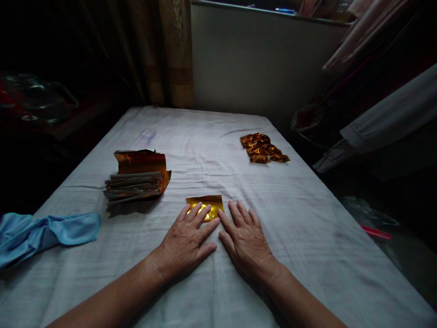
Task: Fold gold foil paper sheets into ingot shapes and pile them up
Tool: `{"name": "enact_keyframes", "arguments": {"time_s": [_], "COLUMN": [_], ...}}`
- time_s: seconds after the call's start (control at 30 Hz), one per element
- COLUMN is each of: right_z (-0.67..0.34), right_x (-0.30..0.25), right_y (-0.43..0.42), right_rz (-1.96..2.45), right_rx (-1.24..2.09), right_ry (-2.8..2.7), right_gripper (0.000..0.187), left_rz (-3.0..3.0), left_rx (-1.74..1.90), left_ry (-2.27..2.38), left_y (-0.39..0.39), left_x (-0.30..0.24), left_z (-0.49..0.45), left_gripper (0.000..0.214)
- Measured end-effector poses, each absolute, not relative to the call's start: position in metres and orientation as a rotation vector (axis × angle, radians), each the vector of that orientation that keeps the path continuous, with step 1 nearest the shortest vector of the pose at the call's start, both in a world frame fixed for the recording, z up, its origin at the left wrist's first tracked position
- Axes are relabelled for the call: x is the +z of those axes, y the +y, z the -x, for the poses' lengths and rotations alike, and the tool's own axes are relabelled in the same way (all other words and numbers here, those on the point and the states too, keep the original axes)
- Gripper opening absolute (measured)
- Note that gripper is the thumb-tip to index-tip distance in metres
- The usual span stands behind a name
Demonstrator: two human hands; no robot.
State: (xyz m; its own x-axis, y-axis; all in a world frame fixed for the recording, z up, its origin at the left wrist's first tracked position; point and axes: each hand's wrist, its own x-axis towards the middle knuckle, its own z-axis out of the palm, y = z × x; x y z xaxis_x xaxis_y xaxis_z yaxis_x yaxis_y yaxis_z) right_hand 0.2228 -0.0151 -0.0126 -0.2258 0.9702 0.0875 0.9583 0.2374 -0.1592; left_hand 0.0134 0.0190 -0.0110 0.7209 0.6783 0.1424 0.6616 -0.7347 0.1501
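Observation:
A sheet of shiny gold foil paper [214,206] lies on the white cloth in front of me, its far edge slightly raised. My left hand [187,239] rests flat with fingers stretched over the sheet's near left part. Beside it, my right hand [246,239] lies flat on the cloth, its index fingertip at the sheet's right edge. Neither hand grips anything. Further left stands a stack of gold foil papers [141,162] with grey backs, some of them curled. Toward the far right sits a small heap of folded gold foil pieces [260,146].
A white sheet [300,218] with wrinkles covers the work surface. A crumpled blue cloth [51,232] lies at the left edge. Beyond are a curtain [170,54] and a pale wall [246,64]. Garments [392,109] hang at right, above a pink-red handle [375,232].

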Motion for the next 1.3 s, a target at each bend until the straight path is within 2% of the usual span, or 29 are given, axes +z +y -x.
{"name": "enact_keyframes", "arguments": {"time_s": [0.77,0.97,1.07,1.17,1.3], "right_z": [-0.223,-0.220,-0.204,-0.188,-0.182], "right_x": [-0.012,-0.010,-0.003,0.000,-0.002], "right_y": [-0.017,-0.013,0.000,0.016,0.027], "right_rz": [1.832,1.557,1.306,1.346,1.418], "right_rx": [0.047,-0.097,0.039,0.219,0.351], "right_ry": [-2.302,-2.328,-2.465,-2.522,-2.585], "right_gripper": [0.048,0.052,0.050,0.050,0.068], "left_rz": [-2.940,-2.974,-2.947,-2.911,-2.892], "left_rx": [0.373,0.411,0.390,0.375,0.375], "left_ry": [1.198,1.070,1.092,1.123,1.123], "left_y": [0.014,0.015,0.016,0.016,0.015], "left_x": [-0.010,-0.009,-0.009,-0.008,-0.006], "left_z": [0.054,0.049,0.048,0.048,0.048], "left_gripper": [0.048,0.048,0.048,0.047,0.045]}}
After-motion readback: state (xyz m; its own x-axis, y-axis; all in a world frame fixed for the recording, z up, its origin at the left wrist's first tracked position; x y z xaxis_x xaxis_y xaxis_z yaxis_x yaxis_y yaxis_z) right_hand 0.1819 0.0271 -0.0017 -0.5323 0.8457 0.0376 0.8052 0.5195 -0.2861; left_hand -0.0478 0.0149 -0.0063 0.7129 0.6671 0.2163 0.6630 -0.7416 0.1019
